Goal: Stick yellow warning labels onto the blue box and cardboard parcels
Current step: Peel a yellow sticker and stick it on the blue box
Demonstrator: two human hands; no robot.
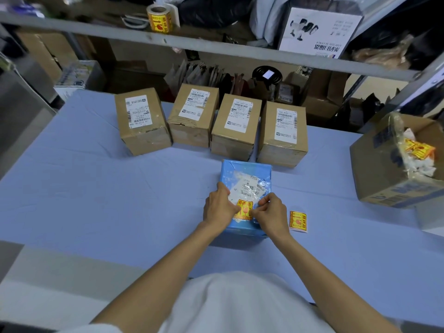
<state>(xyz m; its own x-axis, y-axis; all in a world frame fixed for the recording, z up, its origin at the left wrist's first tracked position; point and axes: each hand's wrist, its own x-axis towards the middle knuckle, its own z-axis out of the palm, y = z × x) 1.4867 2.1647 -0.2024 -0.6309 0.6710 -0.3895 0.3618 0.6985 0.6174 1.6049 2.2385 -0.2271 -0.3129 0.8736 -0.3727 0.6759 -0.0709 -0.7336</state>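
The blue box [247, 173] stands on the table in front of me, a torn white shipping slip on its top. A yellow warning label [244, 207] lies on the near part of that top. My left hand [219, 207] rests on the box's left side, with its thumb on the label. My right hand [270, 213] pinches the label's right edge with curled fingers. Another yellow label [298, 221] on its white backing lies on the table just right of the box. Behind the box, several cardboard parcels [141, 121] stand in a row, each with a white shipping label.
A large open carton [384, 169] at the right edge holds crumpled backing paper and yellow label scraps. A roll of yellow labels [160, 19] sits on the shelf above. The light-blue tablecloth [84, 188] covers the table; shelving and stored goods stand behind.
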